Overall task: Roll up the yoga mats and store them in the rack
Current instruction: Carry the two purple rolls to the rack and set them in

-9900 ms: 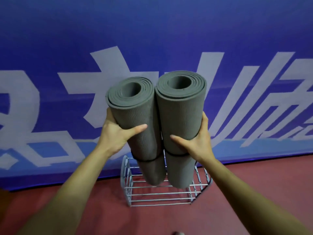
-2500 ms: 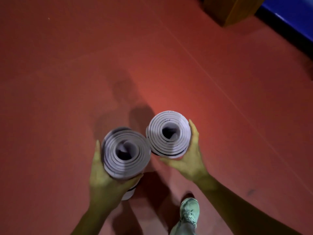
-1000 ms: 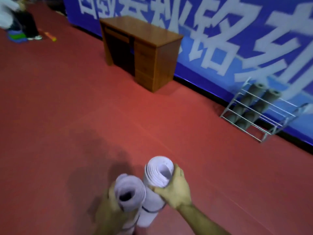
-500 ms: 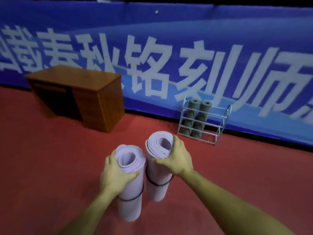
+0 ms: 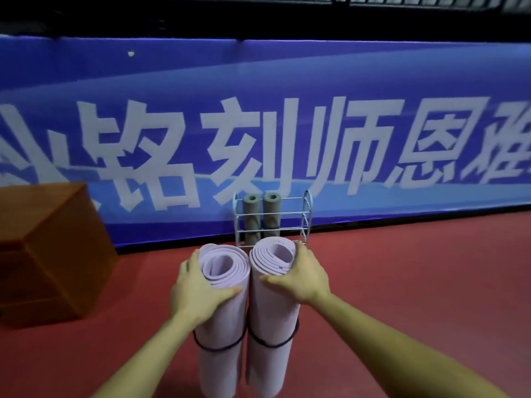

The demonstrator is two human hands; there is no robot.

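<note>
Two rolled lilac mats (image 5: pixel 224 317), upright and touching (each black-banded): the left hand (image 5: pixel 198 285) grips one, the right hand (image 5: pixel 301 278) the other. At 12 o'clock, the wire rack (image 5: pixel 307 216) holds two grey mats (image 5: pixel 250 215).

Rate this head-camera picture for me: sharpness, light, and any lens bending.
Head view: the left hand gripping the left lilac mat and the right hand gripping the right lilac mat are sharp and evenly lit; the banner has soft-edged characters and a top edge bowed by the wide angle; the wooden desk at the left edge is smeared and dim; above the banner is nearly black.
</note>
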